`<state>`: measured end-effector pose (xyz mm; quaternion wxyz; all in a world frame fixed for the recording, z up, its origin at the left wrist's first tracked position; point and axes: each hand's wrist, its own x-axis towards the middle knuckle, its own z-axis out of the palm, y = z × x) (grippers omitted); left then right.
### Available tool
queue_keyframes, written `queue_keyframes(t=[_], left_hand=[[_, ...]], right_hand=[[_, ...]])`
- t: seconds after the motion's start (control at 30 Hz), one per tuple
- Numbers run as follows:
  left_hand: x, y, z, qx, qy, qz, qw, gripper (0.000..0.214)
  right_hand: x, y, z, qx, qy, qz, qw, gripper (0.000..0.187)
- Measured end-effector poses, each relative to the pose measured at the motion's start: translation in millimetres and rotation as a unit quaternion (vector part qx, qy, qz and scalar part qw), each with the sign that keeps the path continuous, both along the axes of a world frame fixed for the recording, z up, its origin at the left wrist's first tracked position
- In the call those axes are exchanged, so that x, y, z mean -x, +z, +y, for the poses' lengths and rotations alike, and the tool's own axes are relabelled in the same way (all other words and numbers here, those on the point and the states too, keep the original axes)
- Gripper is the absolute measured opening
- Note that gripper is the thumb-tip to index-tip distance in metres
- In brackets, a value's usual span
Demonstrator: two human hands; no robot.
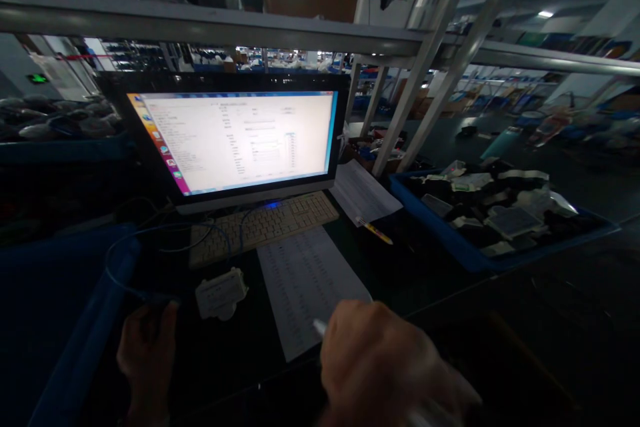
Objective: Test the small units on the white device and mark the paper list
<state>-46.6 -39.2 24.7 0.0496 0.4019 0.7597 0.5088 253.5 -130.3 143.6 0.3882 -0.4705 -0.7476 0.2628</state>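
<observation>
My right hand (pixel 380 353) is a closed fist, somewhat blurred, over the lower edge of a printed paper sheet (pixel 300 273). A pale pen tip (pixel 319 326) pokes out from its fingers. At the lower left, my left hand (pixel 149 353) is pinched around the dark end of a thin blue cable (pixel 113 273), which loops up toward the keyboard (pixel 265 223). Between the hands lies a white plastic module (pixel 221 293) with a label-like face, touched by neither hand. Its small print cannot be read.
A lit monitor (pixel 240 140) stands behind the keyboard. To its right lie a second sheet (pixel 367 190) and a yellow pen (pixel 377 233). Blue bins (pixel 480 260) flank the workspace; the right one holds several pale and dark parts. A metal shelf (pixel 210 23) crosses above.
</observation>
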Motion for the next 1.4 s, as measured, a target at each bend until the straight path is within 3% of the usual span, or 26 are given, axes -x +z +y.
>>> queue_keyframes(t=[0.13,0.27,0.37,0.67,0.87,1.0,1.1,1.17,1.23,1.33,1.4], left_hand=[[0,-5.5,0,-0.016,-0.02,-0.023,0.999,0.045],[2,-9.8,0,-0.013,-0.03,-0.006,0.999,0.047],[4,-14.2,0,-0.038,-0.027,0.022,0.999,0.047],[3,-16.9,-2,-0.031,-0.02,-0.015,0.999,0.045],[1,-15.3,-2,-0.036,-0.028,-0.045,0.998,0.047],[3,-17.4,-2,-0.023,-0.015,-0.045,0.999,0.048],[4,-20.1,-2,-0.011,-0.017,-0.056,0.998,0.051],[4,-20.4,-2,-0.01,-0.028,-0.071,0.997,0.051],[2,-19.0,-2,-0.013,-0.032,-0.077,0.996,0.051],[0,-15.4,-2,-0.021,-0.027,-0.067,0.997,0.049],[-1,-13.7,-2,-0.03,-0.023,-0.067,0.997,0.046]], right_hand=[[-8,-30.9,42,0.008,0.101,-0.128,0.987,0.047],[-21,-82.5,69,0.068,0.019,-0.29,0.955,0.057],[-30,-105.9,75,0.101,-0.02,-0.341,0.935,0.054],[-33,-114.0,51,0.144,-0.008,-0.395,0.907,0.059],[-36,-130.9,30,0.15,-0.008,-0.405,0.902,0.064],[-48,-126.7,32,0.051,-0.019,-0.295,0.954,0.062],[-63,-104.7,38,-0.047,-0.056,-0.16,0.984,0.052],[-74,-88.9,46,-0.058,-0.104,-0.043,0.992,0.042],[-86,-80.1,57,-0.029,-0.17,0.124,0.977,0.032],[-102,-87.0,81,0.049,-0.22,0.381,0.896,0.04],[-109,-102.7,94,0.099,-0.227,0.463,0.851,0.046]])
